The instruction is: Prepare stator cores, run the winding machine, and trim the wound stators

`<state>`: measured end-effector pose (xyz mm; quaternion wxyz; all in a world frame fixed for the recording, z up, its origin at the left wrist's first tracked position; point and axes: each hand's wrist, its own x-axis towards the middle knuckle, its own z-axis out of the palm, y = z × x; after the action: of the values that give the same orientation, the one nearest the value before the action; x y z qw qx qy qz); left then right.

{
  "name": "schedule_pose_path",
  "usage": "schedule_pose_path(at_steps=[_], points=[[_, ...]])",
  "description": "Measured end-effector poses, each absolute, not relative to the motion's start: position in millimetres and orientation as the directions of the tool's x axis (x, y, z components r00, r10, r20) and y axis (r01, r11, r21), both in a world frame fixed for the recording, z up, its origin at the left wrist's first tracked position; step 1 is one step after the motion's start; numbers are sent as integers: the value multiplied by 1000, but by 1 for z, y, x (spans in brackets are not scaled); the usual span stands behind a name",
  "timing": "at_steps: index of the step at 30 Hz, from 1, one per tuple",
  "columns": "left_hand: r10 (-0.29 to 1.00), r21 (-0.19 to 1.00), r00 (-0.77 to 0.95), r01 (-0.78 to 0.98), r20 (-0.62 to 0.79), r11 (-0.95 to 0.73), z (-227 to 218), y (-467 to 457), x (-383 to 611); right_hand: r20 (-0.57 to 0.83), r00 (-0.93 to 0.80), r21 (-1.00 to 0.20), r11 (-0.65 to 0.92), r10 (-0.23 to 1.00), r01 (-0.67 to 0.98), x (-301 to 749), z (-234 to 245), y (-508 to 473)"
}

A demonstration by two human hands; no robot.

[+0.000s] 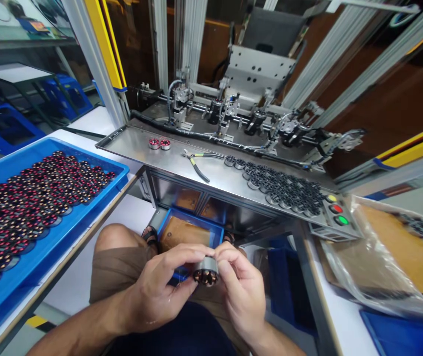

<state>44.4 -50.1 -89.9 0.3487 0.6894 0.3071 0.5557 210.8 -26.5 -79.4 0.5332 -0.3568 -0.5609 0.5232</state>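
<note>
Low in the head view, over my lap, both hands close around a small wound stator [206,273], a grey ring with copper-coloured coils. My left hand [159,289] grips it from the left with thumb and fingers. My right hand [241,291] pinches its right side. On the steel shelf [137,143] ahead lie a pair of wound stators [159,144], small pliers [198,163] and a long heap of dark unwound stators [281,185].
A blue tray [59,232] at my left holds several rows of wound stators. A button panel [336,208] with yellow, red and green buttons sits at the shelf's right end. Behind is a winding machine [248,106]. A plastic-lined box [389,247] stands at right, a blue bin [191,232] below.
</note>
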Motion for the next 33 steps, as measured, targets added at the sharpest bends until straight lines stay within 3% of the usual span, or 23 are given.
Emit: schedule_pose_path(at_steps=[4,7,10,12,14,17,27,33], points=[[908,917,193,-226,372,-328,-85,-55,46,543,-208,-822,565,813,64,222,-73,-22],[942,874,285,-486,174,-14,-82,-48,46,684,-345,-643,755,643,131,232,-66,-18],[812,747,576,-499,-93,439,-82,-38,49,726,-421,-518,835,544,187,238,-60,-14],[667,642,731,-445,-143,625,-83,-33,52,747,-425,-470,858,511,206,240,-58,-13],[652,607,743,-451,-152,655,-83,-33,54,767,-429,-426,879,476,213,242,-58,-13],[731,628,657,-494,-183,601,-81,-36,55,785,-429,-395,894,447,210,243,-57,-15],[802,675,573,-526,-168,518,-79,-41,48,698,-444,-575,809,562,121,254,-57,-6],[825,686,547,-547,-141,480,-80,-40,50,683,-539,-495,855,493,155,253,-48,-1]])
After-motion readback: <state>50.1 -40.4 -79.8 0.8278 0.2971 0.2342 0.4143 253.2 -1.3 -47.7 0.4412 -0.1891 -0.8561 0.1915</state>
